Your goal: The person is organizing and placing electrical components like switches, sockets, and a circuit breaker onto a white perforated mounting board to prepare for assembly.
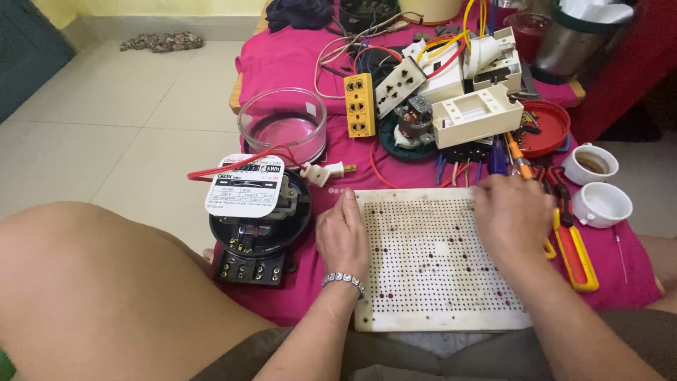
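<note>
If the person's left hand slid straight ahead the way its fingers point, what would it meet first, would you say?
Probably the white plug lying on the pink cloth just beyond the fingertips of the left hand, which rests on the perforated white board; depth is hard to judge.

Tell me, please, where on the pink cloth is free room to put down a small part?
Free patches: the pink cloth behind the glass bowl, and a strip between the two-pin plug and the perforated board. Crowded: around the yellow socket strip, white housing and red lid. Right of the board lie pliers and two white cups.
</note>
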